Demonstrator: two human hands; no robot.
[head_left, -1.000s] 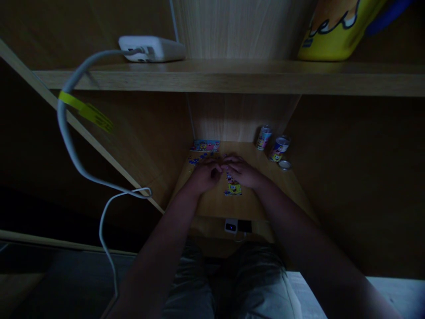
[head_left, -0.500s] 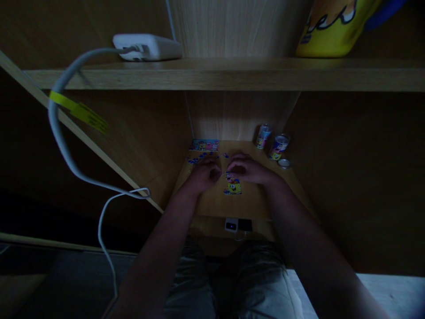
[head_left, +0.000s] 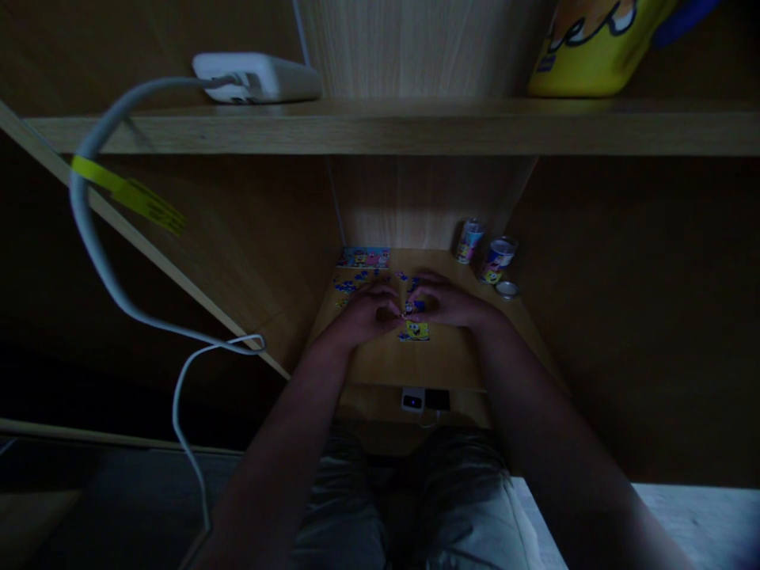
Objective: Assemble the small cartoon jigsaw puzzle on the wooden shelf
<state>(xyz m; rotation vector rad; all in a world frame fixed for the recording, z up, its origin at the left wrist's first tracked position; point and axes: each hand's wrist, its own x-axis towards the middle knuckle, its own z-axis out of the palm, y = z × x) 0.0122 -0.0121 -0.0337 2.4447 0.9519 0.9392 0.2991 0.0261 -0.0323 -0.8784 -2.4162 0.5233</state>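
Note:
A partly joined jigsaw puzzle [head_left: 417, 332] with a yellow cartoon face lies on the wooden desktop, between and just below my hands. My left hand [head_left: 375, 310] is curled in from the left, thumb and fingers pinched at the puzzle's upper left edge on what looks like a small puzzle piece. From the right, my right hand [head_left: 444, 302] has its fingertips closed on the puzzle's upper part, where blue shows inside the curve of the fingers. The fingertips are dim, and the pieces' outlines are partly hidden. Loose blue puzzle pieces [head_left: 349, 286] are scattered beyond my left hand.
A cartoon picture card [head_left: 363, 257] lies at the back left. Two printed tins [head_left: 469, 241] [head_left: 497, 260] and a round lid [head_left: 507, 290] stand at right. A shelf [head_left: 380, 131] overhead carries a white adapter [head_left: 258, 77] and yellow mug [head_left: 585, 59]; its cable [head_left: 98, 261] hangs left.
My left hand has shifted slightly right, its fingertips now at the puzzle's edge. My right fingertips have come down a little onto the puzzle's upper part. The view has tilted slightly.

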